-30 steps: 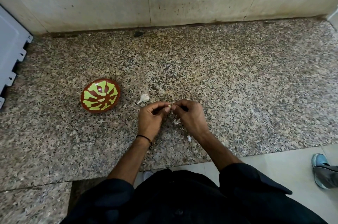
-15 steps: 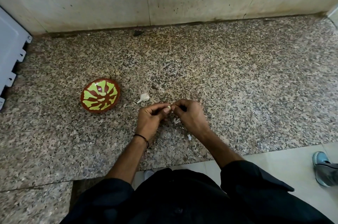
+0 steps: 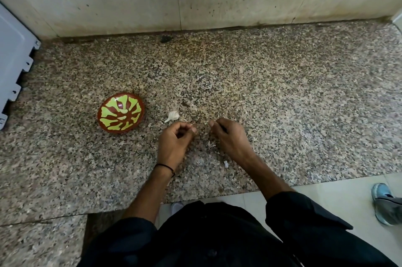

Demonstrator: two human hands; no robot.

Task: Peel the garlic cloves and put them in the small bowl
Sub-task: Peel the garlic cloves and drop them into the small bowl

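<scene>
A small red-brown bowl (image 3: pixel 102 114) with a yellow-green pattern sits on the granite counter, left of my hands. One unpeeled garlic clove (image 3: pixel 173 116) lies between the bowl and my left hand. My left hand (image 3: pixel 174 142) has its fingers curled in with the thumb pressed to the forefinger, and the clove it pinches is mostly hidden. A small gap to the right, my right hand (image 3: pixel 230 138) pinches a pale scrap of garlic skin at its fingertips. Bits of peeled garlic skin (image 3: pixel 211 144) lie on the counter between my hands and beside my right wrist (image 3: pixel 226 164).
The speckled granite counter (image 3: pixel 282 103) runs back to a stained wall. A white panel (image 3: pixel 13 59) stands at the far left edge. Beyond the counter's front edge a shoe (image 3: pixel 385 203) rests on the floor at lower right.
My hands were joined at the fingertips over the clove. They have now pulled apart, the left moving slightly left and the right slightly right.
</scene>
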